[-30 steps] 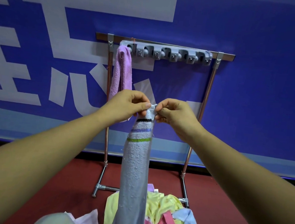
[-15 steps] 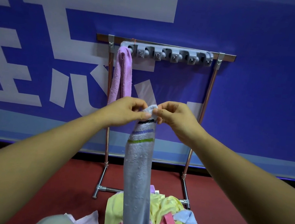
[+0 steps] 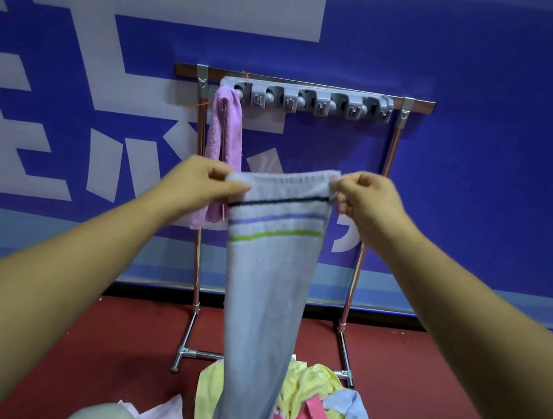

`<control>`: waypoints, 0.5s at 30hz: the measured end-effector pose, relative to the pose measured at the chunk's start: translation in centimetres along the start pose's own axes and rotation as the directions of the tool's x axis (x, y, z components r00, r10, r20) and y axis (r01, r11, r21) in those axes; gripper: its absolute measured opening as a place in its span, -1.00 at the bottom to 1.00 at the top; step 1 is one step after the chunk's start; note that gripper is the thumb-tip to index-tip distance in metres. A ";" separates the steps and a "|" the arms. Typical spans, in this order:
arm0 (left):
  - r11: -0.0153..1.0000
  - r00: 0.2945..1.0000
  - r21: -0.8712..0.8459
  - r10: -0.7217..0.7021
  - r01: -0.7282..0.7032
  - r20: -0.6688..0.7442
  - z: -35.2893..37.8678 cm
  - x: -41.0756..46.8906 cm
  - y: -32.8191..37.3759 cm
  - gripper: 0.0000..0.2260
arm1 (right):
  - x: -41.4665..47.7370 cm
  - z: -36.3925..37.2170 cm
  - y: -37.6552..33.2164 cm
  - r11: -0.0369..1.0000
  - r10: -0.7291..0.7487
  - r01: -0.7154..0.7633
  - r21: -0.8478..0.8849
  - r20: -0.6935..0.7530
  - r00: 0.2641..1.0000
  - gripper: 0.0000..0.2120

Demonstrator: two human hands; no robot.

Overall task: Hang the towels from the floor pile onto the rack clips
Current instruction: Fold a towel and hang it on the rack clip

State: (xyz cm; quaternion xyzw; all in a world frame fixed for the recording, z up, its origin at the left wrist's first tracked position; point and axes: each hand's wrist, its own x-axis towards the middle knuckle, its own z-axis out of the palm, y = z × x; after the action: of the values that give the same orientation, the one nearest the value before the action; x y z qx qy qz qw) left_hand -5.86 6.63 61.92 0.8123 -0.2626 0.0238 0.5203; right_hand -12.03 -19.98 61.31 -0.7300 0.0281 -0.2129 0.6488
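Now the left hand (image 3: 202, 180) and right hand (image 3: 362, 198) each pinch a corner of the pale grey striped towel (image 3: 267, 277); next it needs lifting to a free grey plastic rack clip (image 3: 290, 102).

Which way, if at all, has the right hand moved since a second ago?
Yes. The right hand moved rightward, now overlapping the rack's right post, spreading the striped towel open.
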 end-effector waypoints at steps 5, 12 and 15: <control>0.920 0.969 -0.368 -0.043 0.132 0.243 -0.7 0.0 2.7 -0.84 | 0.0 -0.4 -2.4 0.956 0.053 -0.122 0.266 0.252 0.966 -0.76; 0.983 0.996 0.172 -0.077 0.068 0.050 -0.4 0.0 0.0 -0.85 | 0.0 -1.3 1.1 0.995 0.054 -0.054 -0.079 -0.003 0.999 -0.87; 0.994 1.000 0.104 -0.019 0.021 -0.021 -0.1 0.3 0.3 -0.87 | 0.5 -1.3 1.5 0.999 0.015 -0.016 -0.043 -0.024 1.000 -0.94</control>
State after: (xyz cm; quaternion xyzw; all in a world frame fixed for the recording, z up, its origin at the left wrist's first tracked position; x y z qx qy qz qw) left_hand -5.75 6.54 62.35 0.8405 -0.2477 0.0405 0.4801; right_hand -11.66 -21.55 60.13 -0.7410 0.0460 -0.2155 0.6343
